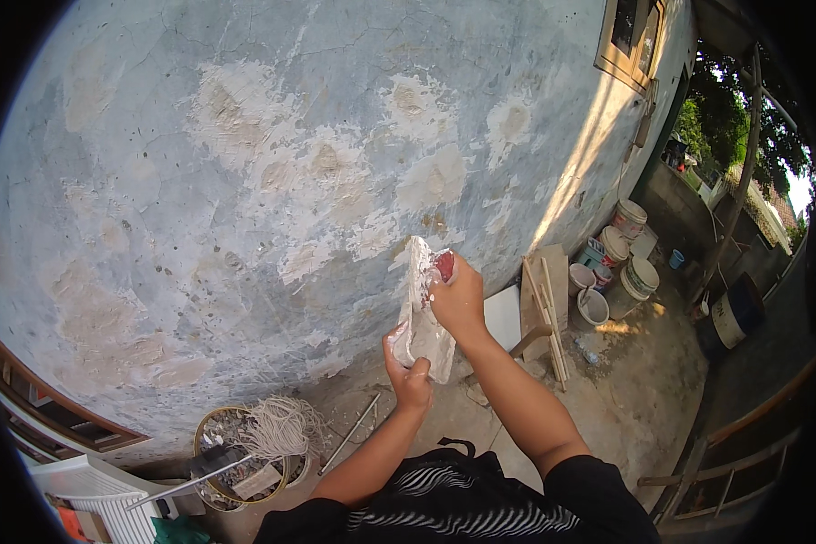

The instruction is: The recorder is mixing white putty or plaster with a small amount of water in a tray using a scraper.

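Note:
My left hand (pixel 410 385) grips the lower left edge of a plaster-smeared flat board (pixel 433 340), which is tilted up in front of the wall. White paste is heaped along the board's left edge and top. Closed round a red putty scraper (pixel 444 265), my right hand (pixel 460 297) is at the board's upper right. Most of the scraper is hidden by the fingers and paste. White smears show on both hands. Just beyond is the blue-grey wall (pixel 181 213), covered in rough whitish and beige filler patches.
Several paint buckets (pixel 640 276) stand along the wall at right, near wooden strips (pixel 546 317) and a leaning panel. A mop (pixel 281 426) lies over a round tub of rubble (pixel 213 426) at lower left. A dark drum (pixel 739 310) stands far right; a window (pixel 630 41) is upper right.

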`<move>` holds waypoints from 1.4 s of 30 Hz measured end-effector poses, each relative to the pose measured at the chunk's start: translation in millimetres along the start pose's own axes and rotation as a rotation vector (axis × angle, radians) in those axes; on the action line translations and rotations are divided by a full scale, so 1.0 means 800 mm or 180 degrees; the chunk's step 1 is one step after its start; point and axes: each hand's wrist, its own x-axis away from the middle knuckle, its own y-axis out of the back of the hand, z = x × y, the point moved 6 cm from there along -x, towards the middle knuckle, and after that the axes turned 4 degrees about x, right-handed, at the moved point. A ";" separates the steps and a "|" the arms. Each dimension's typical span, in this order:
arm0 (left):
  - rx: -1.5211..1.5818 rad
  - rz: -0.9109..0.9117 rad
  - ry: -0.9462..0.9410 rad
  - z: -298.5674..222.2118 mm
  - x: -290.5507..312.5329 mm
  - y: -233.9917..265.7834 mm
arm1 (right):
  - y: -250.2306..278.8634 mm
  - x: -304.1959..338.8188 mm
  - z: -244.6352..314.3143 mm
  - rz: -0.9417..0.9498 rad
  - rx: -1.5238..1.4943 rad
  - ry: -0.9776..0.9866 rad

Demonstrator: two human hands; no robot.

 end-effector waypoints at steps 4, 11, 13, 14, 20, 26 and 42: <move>-0.0081 0.0065 -0.0092 -0.002 0.002 0.005 | 0.003 -0.007 0.005 -0.0131 -0.0083 0.0027; 0.0051 0.0070 -0.0133 -0.010 0.001 0.006 | 0.006 -0.022 0.001 -0.0105 -0.0056 -0.0212; 0.0012 0.0092 -0.0129 -0.010 0.000 0.011 | 0.008 -0.027 -0.007 -0.0227 -0.0093 -0.0340; -0.0079 0.0122 -0.0198 -0.010 0.000 0.013 | 0.008 -0.030 -0.009 -0.0223 -0.0094 -0.0340; -0.0141 0.0120 -0.0168 -0.012 0.001 0.017 | 0.013 -0.043 -0.028 -0.0299 -0.0019 -0.0535; 0.0325 -0.0114 0.0142 -0.027 -0.001 0.011 | 0.026 -0.035 -0.028 -0.0371 -0.0264 -0.0193; 0.1532 -0.0816 0.0928 -0.049 -0.024 0.027 | 0.055 -0.002 -0.030 0.0389 -0.1487 0.0134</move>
